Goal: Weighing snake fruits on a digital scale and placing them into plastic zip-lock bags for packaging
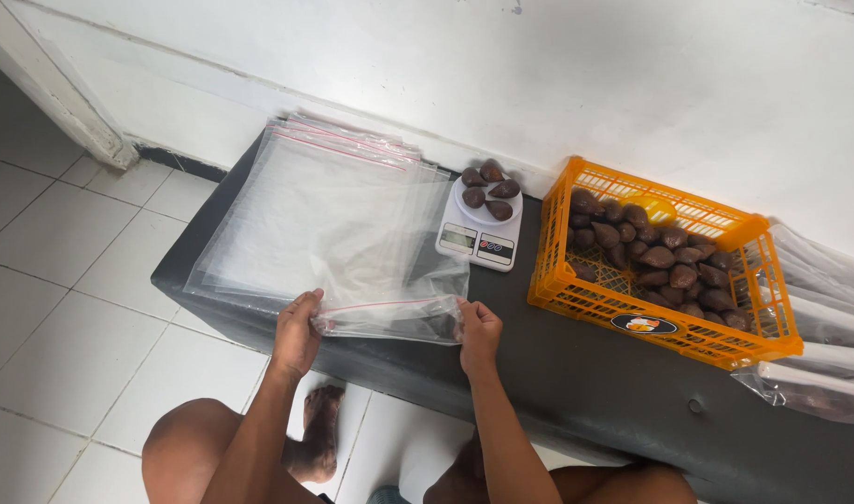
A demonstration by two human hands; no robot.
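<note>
Both hands are clamped on a clear zip bag [389,319] at the near edge of the dark surface [576,373]: left hand [298,331] at one end, right hand [478,331] at the other, so its mouth is stretched flat. Behind it, a stack of bags [315,205] is spread, a white scale [478,238] is loaded with brown fruit [490,191], and an orange crate [660,322] is kept by the right edge.

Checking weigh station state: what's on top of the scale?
The white scale carries five brown scaly fruits on its round platform. The fruits cover most of the platform, so whether anything lies beneath them cannot be seen.
</note>
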